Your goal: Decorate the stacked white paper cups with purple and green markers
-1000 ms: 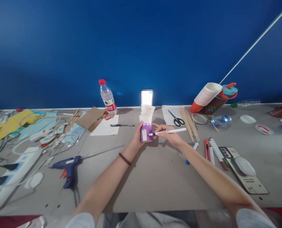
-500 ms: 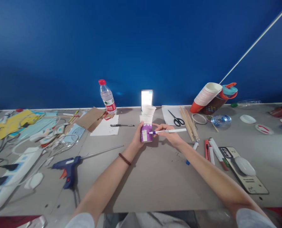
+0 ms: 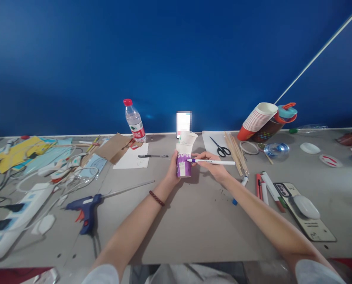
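My left hand (image 3: 173,169) is closed around the left side of a paper cup (image 3: 184,169), coloured purple with white patches and small ring shapes under its white upper band. Another white cup piece (image 3: 188,138) sticks up tilted from its top. Between the fingers of my right hand (image 3: 210,163) lies a white marker (image 3: 220,162) with a purple tip end. Its tip points left at the purple side of the cup; whether it touches I cannot tell. The right fingertips are close to the cup's right side.
A lit phone (image 3: 183,120) stands behind the cup. Scissors (image 3: 221,149), wooden sticks (image 3: 236,154), stacked cups (image 3: 259,120) and markers (image 3: 270,187) lie to the right. A glue gun (image 3: 87,209), black pen (image 3: 152,156), water bottle (image 3: 135,122) and power strip (image 3: 16,221) are on the left.
The marker tip has moved up on the cup, and the marker lies more level. The cup has turned slightly, its upper piece leaning further right.
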The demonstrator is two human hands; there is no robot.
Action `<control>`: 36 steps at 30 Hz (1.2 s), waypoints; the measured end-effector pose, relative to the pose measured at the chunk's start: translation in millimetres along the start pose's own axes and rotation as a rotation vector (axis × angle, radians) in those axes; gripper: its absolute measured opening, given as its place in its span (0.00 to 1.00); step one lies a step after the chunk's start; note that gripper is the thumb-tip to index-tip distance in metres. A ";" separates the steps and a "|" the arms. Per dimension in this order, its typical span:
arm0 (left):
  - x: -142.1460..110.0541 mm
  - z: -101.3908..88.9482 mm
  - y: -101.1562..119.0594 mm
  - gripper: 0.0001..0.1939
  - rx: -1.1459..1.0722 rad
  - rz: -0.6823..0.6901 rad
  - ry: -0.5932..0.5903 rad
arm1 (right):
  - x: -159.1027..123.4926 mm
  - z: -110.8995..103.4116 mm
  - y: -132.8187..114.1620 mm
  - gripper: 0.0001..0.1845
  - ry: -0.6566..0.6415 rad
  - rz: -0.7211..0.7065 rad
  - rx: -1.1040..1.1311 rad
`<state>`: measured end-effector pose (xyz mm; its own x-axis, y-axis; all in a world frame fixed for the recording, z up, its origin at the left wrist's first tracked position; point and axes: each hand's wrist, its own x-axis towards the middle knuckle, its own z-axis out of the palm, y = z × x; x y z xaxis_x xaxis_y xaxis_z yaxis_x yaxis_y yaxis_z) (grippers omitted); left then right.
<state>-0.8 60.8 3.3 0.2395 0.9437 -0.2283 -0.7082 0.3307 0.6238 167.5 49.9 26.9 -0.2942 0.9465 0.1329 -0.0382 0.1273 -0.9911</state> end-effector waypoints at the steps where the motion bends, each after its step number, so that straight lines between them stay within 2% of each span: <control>1: -0.1 0.5 0.3 0.21 -0.014 -0.004 0.022 | 0.0 -0.4 -0.2 0.11 -0.006 -0.004 -0.005; 7: -2.6 3.7 2.9 0.16 -0.069 -0.019 0.094 | -0.6 1.3 -5.5 0.13 -0.030 0.023 -0.021; 19: -1.8 1.4 1.8 0.15 -0.070 -0.003 0.073 | -0.6 1.7 -7.7 0.11 -0.035 0.067 -0.025; 23: -0.2 -1.5 0.5 0.13 -0.073 0.018 0.124 | -1.4 1.3 -8.6 0.07 -0.069 0.075 -0.019; 28: -0.7 -1.5 2.4 0.17 -0.033 -0.020 0.143 | -2.3 1.4 -9.3 0.02 -0.132 0.105 -0.030; 36: 1.8 -6.1 2.5 0.21 -0.013 -0.037 0.106 | -2.0 2.5 -12.8 0.09 -0.285 0.093 -0.052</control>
<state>-6.1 63.2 -0.1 0.1946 0.9240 -0.3293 -0.7092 0.3644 0.6035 166.2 45.7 39.4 -0.5509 0.8341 0.0284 0.0483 0.0658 -0.9967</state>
